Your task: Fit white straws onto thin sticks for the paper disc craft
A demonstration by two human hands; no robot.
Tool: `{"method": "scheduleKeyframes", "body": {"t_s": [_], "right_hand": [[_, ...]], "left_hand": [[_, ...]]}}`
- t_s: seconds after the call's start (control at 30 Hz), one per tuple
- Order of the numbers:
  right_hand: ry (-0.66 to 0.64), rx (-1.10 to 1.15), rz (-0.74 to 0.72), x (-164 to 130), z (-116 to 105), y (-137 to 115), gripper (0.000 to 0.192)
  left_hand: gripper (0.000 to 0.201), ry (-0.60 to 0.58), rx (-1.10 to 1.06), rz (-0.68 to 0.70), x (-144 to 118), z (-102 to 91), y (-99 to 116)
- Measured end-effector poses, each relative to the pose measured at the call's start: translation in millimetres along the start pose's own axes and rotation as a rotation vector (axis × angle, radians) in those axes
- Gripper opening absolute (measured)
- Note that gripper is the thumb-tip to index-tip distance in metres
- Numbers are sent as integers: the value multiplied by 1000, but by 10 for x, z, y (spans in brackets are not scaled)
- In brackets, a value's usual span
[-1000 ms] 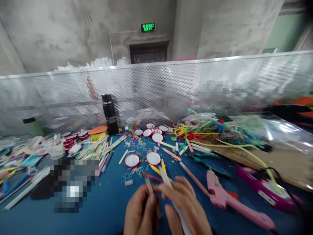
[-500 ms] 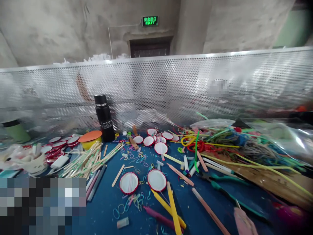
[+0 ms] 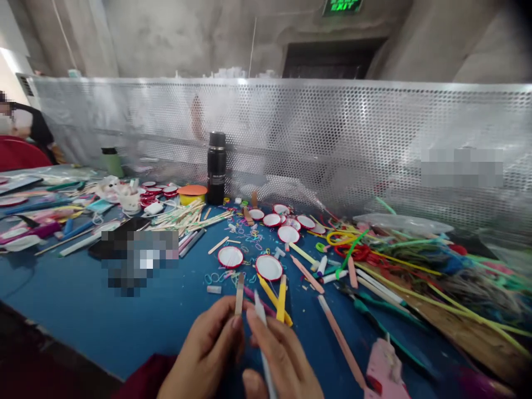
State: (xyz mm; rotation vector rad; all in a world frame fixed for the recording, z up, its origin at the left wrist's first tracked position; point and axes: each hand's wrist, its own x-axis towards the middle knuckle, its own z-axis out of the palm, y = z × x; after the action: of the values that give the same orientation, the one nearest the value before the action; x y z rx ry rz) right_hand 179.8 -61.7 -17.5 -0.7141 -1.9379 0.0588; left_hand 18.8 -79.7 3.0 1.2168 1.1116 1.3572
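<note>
Low in the middle of the head view, my left hand (image 3: 208,341) is closed around a thin flat stick (image 3: 239,296), pale with a browner upper end, held upright. Beside it my right hand (image 3: 285,357) grips a slim whitish pen-like tool (image 3: 260,307) with a tapered tip, slanting up to the left. The two hands are close together, with both tips pointing away from me. Just beyond them lie a yellow stick (image 3: 281,299) and two red-rimmed white round lids (image 3: 269,268). Small coloured rubber bands (image 3: 214,277) are scattered near the lids.
A black bottle (image 3: 216,172) stands by the perforated metal screen (image 3: 266,133). Teal-handled pliers (image 3: 386,327) and a tangle of coloured cords (image 3: 449,277) lie to the right. A dark phone-like slab (image 3: 118,238) is at left. Another person (image 3: 31,124) sits far left.
Both my hands have come into view from below, holding the stick and the pen-like tool. The view has turned left and downward, showing more of the table's left side and another person.
</note>
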Motion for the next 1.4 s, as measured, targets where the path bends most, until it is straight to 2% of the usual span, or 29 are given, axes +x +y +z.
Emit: {"method": "scheduleKeyframes", "body": {"t_s": [0.1, 0.17, 0.2, 0.27, 0.33, 0.47, 0.57, 0.7, 0.87, 1.07, 1.2, 1.27, 1.4], "right_hand": [[4, -13, 86, 6, -42, -142, 55], [109, -45, 219, 9, -52, -309, 49], [159, -55, 240, 16, -45, -388, 47], [232, -63, 247, 42, -5, -508, 42], [300, -88, 188, 77, 54, -565, 39], [446, -166, 149, 123, 146, -553, 26], [459, -222, 158, 139, 172, -522, 13], [481, -267, 155, 145, 195, -507, 9], [551, -254, 133, 127, 220, -518, 20], [438, -195, 85, 137, 172, -551, 11], [375, -103, 80, 84, 126, -502, 9], [334, -37, 147, 45, 118, -454, 9], [285, 137, 358, -6, 154, -359, 17]], "left_hand": [[42, -3, -25, 8, -31, -14, -9], [45, -21, -30, 2, -53, -25, -7], [47, -35, -23, 0, -61, -32, -5], [51, -83, 1, -5, -67, -56, -10], [53, -145, 29, -10, -67, -96, -28], [51, -292, 123, 22, -64, -200, -64], [45, -385, 145, 35, -60, -235, -58], [35, -414, 194, 61, -49, -231, -64], [35, -408, 185, 72, -49, -243, -94], [36, -294, 63, 97, -83, -210, -61], [40, -269, 39, 144, -110, -123, -40], [45, -248, 29, 187, -108, -101, -35], [47, -245, 16, 178, -75, -93, -57]]}}
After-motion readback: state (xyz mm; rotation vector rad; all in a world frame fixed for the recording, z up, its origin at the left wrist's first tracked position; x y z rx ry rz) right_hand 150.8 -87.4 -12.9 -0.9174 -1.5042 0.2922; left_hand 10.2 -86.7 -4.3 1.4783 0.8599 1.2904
